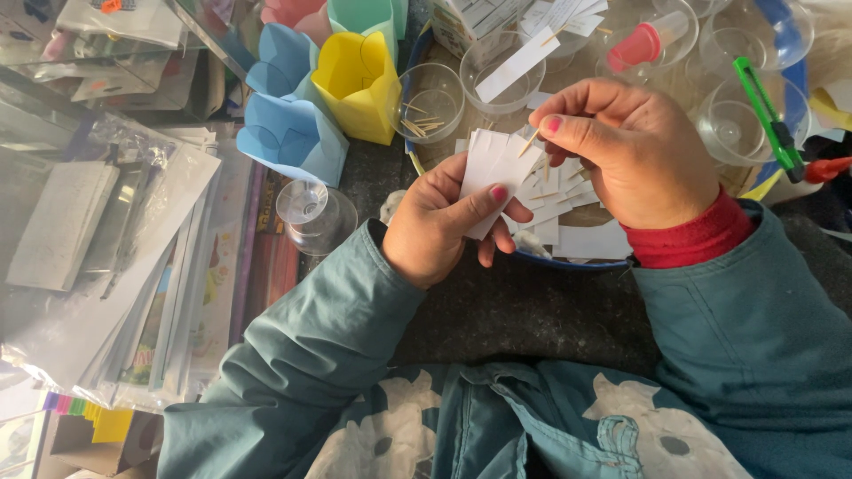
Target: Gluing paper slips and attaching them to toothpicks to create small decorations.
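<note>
Left hand (444, 226) pinches thin white paper slips (497, 168); right hand (635, 146) pinches a slim wooden toothpick (530, 142).

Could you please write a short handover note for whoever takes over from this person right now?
Left hand: pinches a small stack of white paper slips.
Right hand: holds a thin wooden stick by its tip against the top slip.
More slips and sticks lie loose in the round tray; a clear cup holds spare sticks.
Done: cannot tell whether any slip is finished.
Left: the stick is not visibly fixed to the held slip; loose slips remain.
</note>
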